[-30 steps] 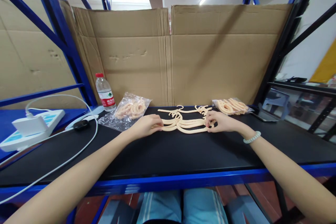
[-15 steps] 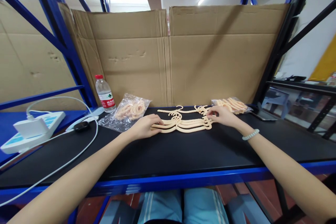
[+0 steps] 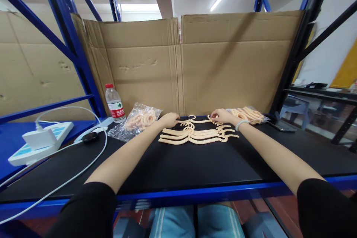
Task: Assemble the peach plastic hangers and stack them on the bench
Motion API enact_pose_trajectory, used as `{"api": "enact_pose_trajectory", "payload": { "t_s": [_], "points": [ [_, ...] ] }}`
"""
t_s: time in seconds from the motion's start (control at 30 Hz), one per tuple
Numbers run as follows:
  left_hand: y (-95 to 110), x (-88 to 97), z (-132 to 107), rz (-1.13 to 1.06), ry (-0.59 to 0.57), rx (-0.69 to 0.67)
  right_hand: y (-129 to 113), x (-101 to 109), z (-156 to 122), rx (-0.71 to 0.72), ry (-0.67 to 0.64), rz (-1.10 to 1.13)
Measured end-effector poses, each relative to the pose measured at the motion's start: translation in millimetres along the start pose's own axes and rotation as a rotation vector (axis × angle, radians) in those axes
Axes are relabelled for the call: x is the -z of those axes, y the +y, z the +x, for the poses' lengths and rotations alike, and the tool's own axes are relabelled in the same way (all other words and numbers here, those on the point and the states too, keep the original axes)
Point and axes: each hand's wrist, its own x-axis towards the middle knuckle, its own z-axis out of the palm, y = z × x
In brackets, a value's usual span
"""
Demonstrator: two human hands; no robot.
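At the back of the black tabletop lies a beige clothes hanger [image 3: 201, 121] with a small hook standing up from its middle. My left hand [image 3: 169, 119] has its fingers closed at the left end of this hanger. At the other end, my right hand [image 3: 224, 115] pinches the hanger near some small hook-like parts. Several more beige hangers [image 3: 203, 141] lie in a nearly parallel group just in front, their hooks overlapping in the middle. My fingertips are partly hidden, and so are the ends they hold.
Left of the hangers lies a clear bag [image 3: 140, 121] of beige ring-like parts, with a water bottle [image 3: 115, 105] beside it. Another bag [image 3: 248, 114] of beige pieces and a phone [image 3: 281, 125] lie right. A power strip [image 3: 41, 145] with a white cable stands far left. Cardboard [image 3: 234, 67] walls the back.
Both hands have moved away from the nearer hangers to the far one, my left hand going forward and right, my right slightly left. The view has shifted a little.
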Motion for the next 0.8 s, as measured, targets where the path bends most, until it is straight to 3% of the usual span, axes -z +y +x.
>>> {"api": "enact_pose_trajectory", "payload": {
  "t_s": [0.13, 0.3, 0.53, 0.7, 0.8],
  "points": [
    [-2.6, -14.7, 17.3, -0.010, -0.056, 0.020, 4.5, -12.1, 9.4, 0.024, -0.045, -0.014],
    [-1.5, -24.6, 20.8, -0.045, -0.015, 0.084, 5.5, -17.3, 8.2, 0.084, 0.000, -0.018],
    [-3.2, -18.2, 17.4, -0.103, 0.079, 0.205, -3.3, 0.5, -0.3, 0.148, 0.337, 0.087],
    [5.5, 3.4, 1.3, -0.142, 0.231, 0.257, -13.7, 15.3, -8.0, 0.020, 0.666, 0.266],
    [19.7, 14.8, -23.3, -0.178, 0.334, 0.214, -27.8, 19.9, -25.7, -0.054, 0.730, 0.405]
  ]
}}
